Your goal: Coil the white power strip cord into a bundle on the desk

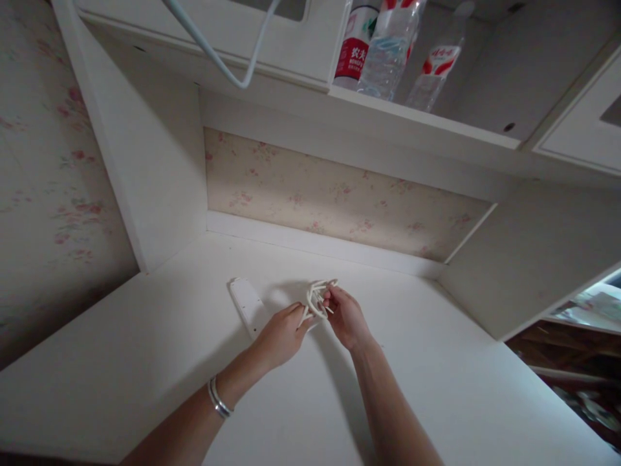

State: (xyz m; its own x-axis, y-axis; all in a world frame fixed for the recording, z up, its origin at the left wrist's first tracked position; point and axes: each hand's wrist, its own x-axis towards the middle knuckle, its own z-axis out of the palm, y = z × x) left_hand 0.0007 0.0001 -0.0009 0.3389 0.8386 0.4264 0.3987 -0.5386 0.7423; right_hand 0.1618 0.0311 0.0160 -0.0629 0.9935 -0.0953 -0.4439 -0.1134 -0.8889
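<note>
Both my hands meet over the middle of a white desk [145, 362]. My left hand [280, 334] is closed in a pinch on one end of a bundled white cable [317, 299]. My right hand [345, 316] grips the looped part of the same cable, fingers curled round it. A white power strip [246, 303] lies flat on the desk just left of my left hand, and the cable seems to run from it. A silver bangle [218, 398] sits on my left wrist.
A shelf above holds three plastic water bottles [388, 45] with red labels. A white hanger [218, 52] hangs from the upper cabinet at left. Floral wallpaper [339, 200] backs the desk nook. White side panels close it in left and right.
</note>
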